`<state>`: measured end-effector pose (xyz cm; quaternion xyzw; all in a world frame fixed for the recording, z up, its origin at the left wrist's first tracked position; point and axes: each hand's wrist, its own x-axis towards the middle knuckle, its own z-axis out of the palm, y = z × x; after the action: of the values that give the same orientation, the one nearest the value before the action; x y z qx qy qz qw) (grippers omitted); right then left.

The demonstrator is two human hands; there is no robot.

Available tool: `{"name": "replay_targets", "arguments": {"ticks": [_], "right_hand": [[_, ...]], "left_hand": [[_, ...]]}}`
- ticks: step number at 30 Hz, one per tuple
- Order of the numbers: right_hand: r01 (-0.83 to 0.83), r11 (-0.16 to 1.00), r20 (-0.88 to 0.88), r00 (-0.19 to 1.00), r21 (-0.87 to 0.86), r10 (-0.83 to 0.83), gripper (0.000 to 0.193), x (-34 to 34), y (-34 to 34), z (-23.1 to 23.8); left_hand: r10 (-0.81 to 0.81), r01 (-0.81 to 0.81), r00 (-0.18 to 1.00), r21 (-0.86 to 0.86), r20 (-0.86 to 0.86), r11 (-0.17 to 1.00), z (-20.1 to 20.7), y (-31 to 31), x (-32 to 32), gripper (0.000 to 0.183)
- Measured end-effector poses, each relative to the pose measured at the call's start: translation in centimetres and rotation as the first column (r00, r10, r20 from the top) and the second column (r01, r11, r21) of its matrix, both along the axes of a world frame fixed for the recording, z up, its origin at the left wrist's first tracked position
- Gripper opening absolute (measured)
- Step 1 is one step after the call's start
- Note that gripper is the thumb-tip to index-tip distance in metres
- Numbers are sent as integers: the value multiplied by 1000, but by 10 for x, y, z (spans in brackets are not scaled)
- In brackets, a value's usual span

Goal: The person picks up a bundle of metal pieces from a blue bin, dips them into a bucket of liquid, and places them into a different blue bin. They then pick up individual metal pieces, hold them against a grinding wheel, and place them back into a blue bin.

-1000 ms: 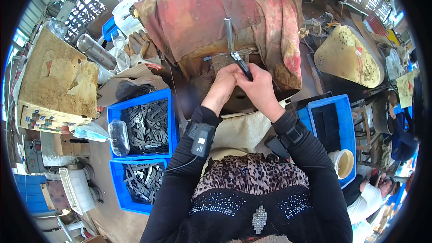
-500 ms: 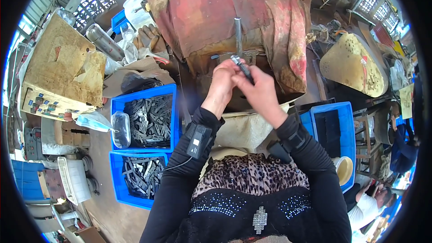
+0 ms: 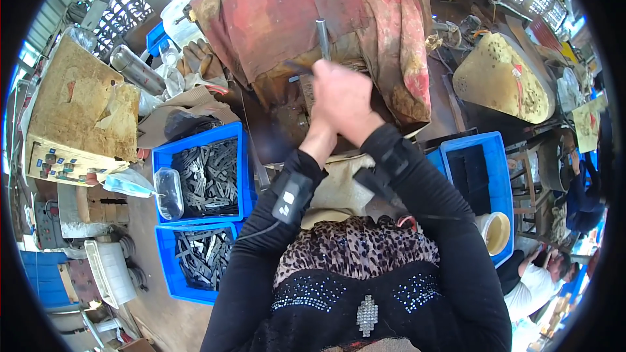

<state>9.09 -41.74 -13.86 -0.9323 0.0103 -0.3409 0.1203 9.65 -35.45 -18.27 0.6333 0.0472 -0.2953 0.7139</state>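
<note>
My right hand (image 3: 351, 94) lies closed over my left hand (image 3: 321, 132), blurred by motion. From the far left side of the two hands juts a slim dark metal piece (image 3: 298, 66), gripped between them; its full shape is hidden. The left fingers are mostly covered by the right hand. Just beyond the hands, an upright metal rod (image 3: 323, 38) rises in front of a stained red cloth (image 3: 280, 16) that drapes over a large bulky thing. Below the hands lies the dark, dirty front of this station (image 3: 287, 117).
To the left, two blue crates (image 3: 246, 176) hold many flat metal strips (image 3: 205, 176); a clear plastic box (image 3: 169, 193) leans on the upper one. On the right stands another blue crate (image 3: 499, 176) with a cream tub (image 3: 493, 233). A person (image 3: 535, 290) is at the far right.
My right hand has swung left over my left hand, hiding most of the metal piece, which now points out leftward. The whole view has shifted slightly.
</note>
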Motion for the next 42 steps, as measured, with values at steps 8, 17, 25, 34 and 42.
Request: {"name": "replay_targets", "arguments": {"ticks": [8,17,25,34,42], "right_hand": [[-107,993,-128,987,-54,100,14,-31,37,1],[49,998,-29,998,32,-48,16,-16,-20,-13],[130,964,-176,980,231,-90,21,-9,-40,-13],[-301,933,85,953,196,289,17,1,66,-19],[-128,984,-61,989,125,136,14,11,56,-45]], "left_hand": [[58,-71,997,-652,-42,755,-103,23,17,28],[-732,81,402,775,549,626,4,18,-14,31],[-766,-45,298,810,569,584,-52,54,40,20],[-368,-194,329,443,870,875,-132,65,56,26],[-793,-137,308,849,526,510,-65,43,27,32]]}}
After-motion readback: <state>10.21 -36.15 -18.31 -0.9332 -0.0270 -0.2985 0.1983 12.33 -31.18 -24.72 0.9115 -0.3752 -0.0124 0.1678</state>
